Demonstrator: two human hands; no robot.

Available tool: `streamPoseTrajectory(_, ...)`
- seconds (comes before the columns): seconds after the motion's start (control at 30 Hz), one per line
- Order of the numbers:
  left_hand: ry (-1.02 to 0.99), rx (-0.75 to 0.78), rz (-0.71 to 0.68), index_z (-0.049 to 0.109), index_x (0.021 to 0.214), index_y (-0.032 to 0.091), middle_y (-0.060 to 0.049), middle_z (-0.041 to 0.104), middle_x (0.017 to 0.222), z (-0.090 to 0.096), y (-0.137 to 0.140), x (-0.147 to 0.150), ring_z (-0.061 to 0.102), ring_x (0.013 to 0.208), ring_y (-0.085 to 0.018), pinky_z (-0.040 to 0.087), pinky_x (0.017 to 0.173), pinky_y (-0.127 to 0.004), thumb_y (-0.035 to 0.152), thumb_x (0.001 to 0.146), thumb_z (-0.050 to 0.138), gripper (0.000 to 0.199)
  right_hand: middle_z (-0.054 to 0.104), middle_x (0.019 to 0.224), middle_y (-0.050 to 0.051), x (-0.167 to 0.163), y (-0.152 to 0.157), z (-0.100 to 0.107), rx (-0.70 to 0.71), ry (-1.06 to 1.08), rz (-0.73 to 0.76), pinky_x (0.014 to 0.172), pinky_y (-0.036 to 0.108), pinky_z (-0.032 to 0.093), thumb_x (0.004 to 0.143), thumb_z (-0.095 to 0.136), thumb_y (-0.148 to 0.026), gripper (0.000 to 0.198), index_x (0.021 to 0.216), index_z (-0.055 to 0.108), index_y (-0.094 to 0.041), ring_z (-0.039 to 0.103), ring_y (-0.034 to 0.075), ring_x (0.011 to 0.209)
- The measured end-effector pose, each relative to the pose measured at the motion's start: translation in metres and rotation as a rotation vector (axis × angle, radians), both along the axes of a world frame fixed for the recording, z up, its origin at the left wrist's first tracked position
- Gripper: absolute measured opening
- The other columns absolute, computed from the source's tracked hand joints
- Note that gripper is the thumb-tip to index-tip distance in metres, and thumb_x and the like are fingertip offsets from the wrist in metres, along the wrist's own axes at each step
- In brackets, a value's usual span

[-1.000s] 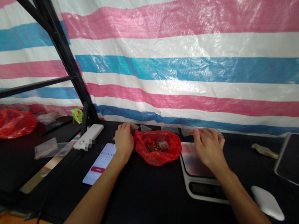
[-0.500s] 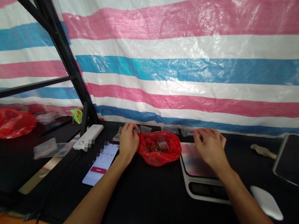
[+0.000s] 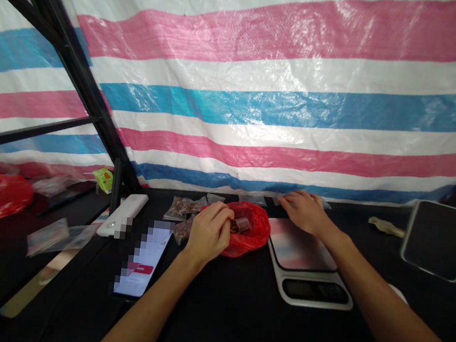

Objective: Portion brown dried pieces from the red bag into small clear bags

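Observation:
A red plastic bag, its top spread wide, stands on the black table. In it lie a small clear cup on its side and some brown bits. Across the bag's left rim reaches my left hand, fingers bent and drawn together; what they grip, if anything, is hidden. My right hand is over the back edge of a kitchen scale, fingers stretched and slightly apart, tips beside clear plastic bags at the table's back. Small filled bags with brown contents lie left of the red bag.
A lit phone and a white power strip lie at the left. Right of the scale are a dark-faced tablet-like panel and a beige cloth-like item. A black frame post rises at left, before a striped sheet.
My left hand has moved right, from the small filled bags onto the red bag's rim. My right hand has shifted slightly back toward the clear bags. The view has turned a little right.

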State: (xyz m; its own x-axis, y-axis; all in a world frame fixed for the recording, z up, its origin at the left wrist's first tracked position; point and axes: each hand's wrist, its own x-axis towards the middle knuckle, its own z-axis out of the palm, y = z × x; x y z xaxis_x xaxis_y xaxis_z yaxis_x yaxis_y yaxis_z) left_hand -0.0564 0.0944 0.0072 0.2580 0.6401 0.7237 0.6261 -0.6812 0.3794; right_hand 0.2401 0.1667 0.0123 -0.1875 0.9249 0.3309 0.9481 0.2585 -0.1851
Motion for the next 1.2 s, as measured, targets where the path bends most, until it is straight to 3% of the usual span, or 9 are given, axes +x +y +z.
streamPoseTrajectory(0.07,-0.167,-0.050,0.040,0.063,0.101,0.022,-0.007,0.067,0.103,-0.002,-0.001,0.007,0.065,0.100,-0.019,0.050,0.092,-0.032,0.014,0.098,0.044,0.021,0.076,0.122,0.009,-0.011,-0.016,0.012,0.054,0.088,0.058,0.106,0.053,0.045,0.103,0.042,-0.043,0.041,0.107,0.078,-0.025,0.066,0.031,0.117)
streamPoseTrajectory(0.13,-0.282,-0.146,0.064,0.062,0.111,0.021,-0.008,0.067,0.111,-0.006,-0.002,0.015,0.063,0.107,-0.021,0.049,0.098,-0.035,0.024,0.099,0.052,0.015,0.075,0.123,0.008,-0.030,-0.036,0.023,0.132,0.415,0.277,0.103,0.042,0.050,0.102,0.049,-0.041,0.034,0.112,0.076,-0.025,0.069,0.026,0.114)
streamPoseTrajectory(0.23,-0.439,-0.359,-0.022,0.059,0.128,0.022,-0.010,0.066,0.125,-0.012,-0.002,0.028,0.062,0.116,-0.024,0.048,0.104,-0.039,0.039,0.098,0.062,0.035,0.075,0.122,0.005,-0.064,-0.065,0.031,0.092,0.602,0.511,0.102,0.037,0.053,0.101,0.054,-0.034,0.025,0.112,0.075,-0.028,0.070,0.023,0.111)
streamPoseTrajectory(0.37,-0.731,-0.566,-0.280,0.061,0.125,0.020,-0.009,0.070,0.119,-0.018,0.000,0.039,0.066,0.111,-0.022,0.052,0.099,-0.036,0.048,0.103,0.052,0.036,0.072,0.130,0.005,-0.091,-0.082,0.017,0.039,0.587,0.517,0.107,0.039,0.052,0.102,0.051,-0.029,0.028,0.122,0.070,-0.029,0.068,0.023,0.119)
streamPoseTrajectory(0.47,-0.823,-0.530,-0.254,0.062,0.117,0.021,-0.007,0.071,0.110,-0.017,0.001,0.040,0.068,0.100,-0.020,0.053,0.091,-0.032,0.052,0.100,0.055,0.036,0.072,0.129,0.008,-0.094,-0.080,0.001,0.074,0.601,0.420,0.104,0.041,0.053,0.103,0.050,-0.032,0.029,0.129,0.062,-0.027,0.068,0.024,0.118)
streamPoseTrajectory(0.63,-0.630,-0.281,0.173,0.059,0.115,0.024,-0.007,0.069,0.112,-0.014,-0.001,0.028,0.065,0.107,-0.021,0.048,0.100,-0.035,0.046,0.105,0.045,0.028,0.072,0.130,0.011,-0.090,-0.069,-0.013,0.182,0.258,0.379,0.109,0.048,0.046,0.101,0.045,-0.019,0.033,0.127,0.064,-0.022,0.065,0.027,0.122)
streamPoseTrajectory(0.83,-0.223,-0.257,0.598,0.049,0.129,0.014,-0.019,0.060,0.120,-0.011,0.002,0.019,0.062,0.115,-0.033,0.050,0.099,-0.046,0.035,0.101,0.047,0.035,0.075,0.120,0.007,-0.090,-0.071,-0.011,0.112,0.058,0.413,0.110,0.048,0.035,0.094,0.054,-0.013,0.027,0.113,0.069,-0.025,0.063,0.026,0.121)
streamPoseTrajectory(1.0,0.203,-0.359,0.667,0.044,0.138,0.011,-0.022,0.054,0.127,-0.011,-0.003,0.019,0.065,0.113,-0.037,0.055,0.084,-0.043,0.029,0.098,0.048,0.044,0.073,0.116,0.006,-0.094,-0.075,-0.011,0.076,0.086,0.447,0.114,0.048,0.027,0.092,0.057,-0.012,0.019,0.105,0.063,-0.024,0.058,0.025,0.127)
streamPoseTrajectory(1.2,0.134,-0.541,0.549,0.042,0.132,0.014,-0.021,0.048,0.129,-0.016,-0.007,0.022,0.072,0.092,-0.030,0.055,0.075,-0.040,0.023,0.096,0.048,0.037,0.073,0.119,0.008,-0.093,-0.075,-0.014,0.076,0.057,0.429,0.107,0.047,0.030,0.095,0.058,-0.019,0.022,0.116,0.065,-0.023,0.061,0.026,0.117)
